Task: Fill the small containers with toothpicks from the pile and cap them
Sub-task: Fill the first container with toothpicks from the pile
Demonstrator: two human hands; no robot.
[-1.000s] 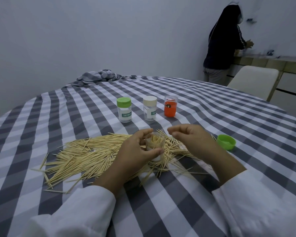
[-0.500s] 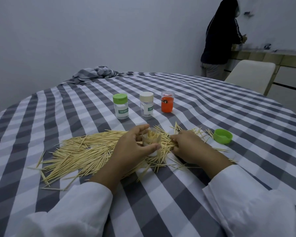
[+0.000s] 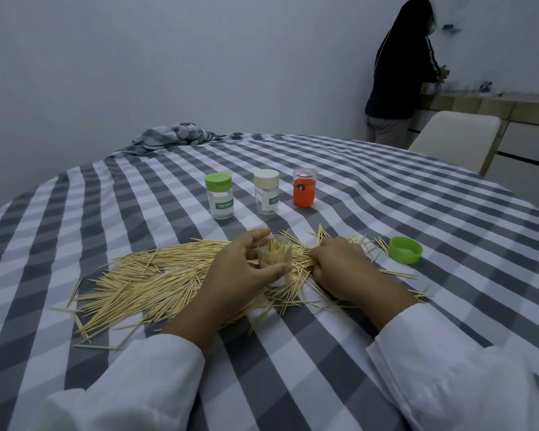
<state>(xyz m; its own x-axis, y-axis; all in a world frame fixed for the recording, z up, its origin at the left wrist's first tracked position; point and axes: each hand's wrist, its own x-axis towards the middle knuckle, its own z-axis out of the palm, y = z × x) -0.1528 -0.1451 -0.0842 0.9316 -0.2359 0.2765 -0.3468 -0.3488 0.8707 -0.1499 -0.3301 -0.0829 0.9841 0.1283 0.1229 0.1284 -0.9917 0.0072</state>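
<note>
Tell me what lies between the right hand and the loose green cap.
In the head view, only scattered toothpicks on striped tablecloth lie between the right hand and the green cap; no container stands there.

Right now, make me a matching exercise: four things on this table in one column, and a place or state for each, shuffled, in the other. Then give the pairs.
Things
1. open clear container
2. loose green cap
3. orange container
4. cream-capped container

Places or states
A. lies alone on the cloth, right of the pile
B. stands in the middle of the back row
C. held in the left hand, partly filled with toothpicks
D. stands at the right end of the back row

Pairs: 1-C, 2-A, 3-D, 4-B
</note>
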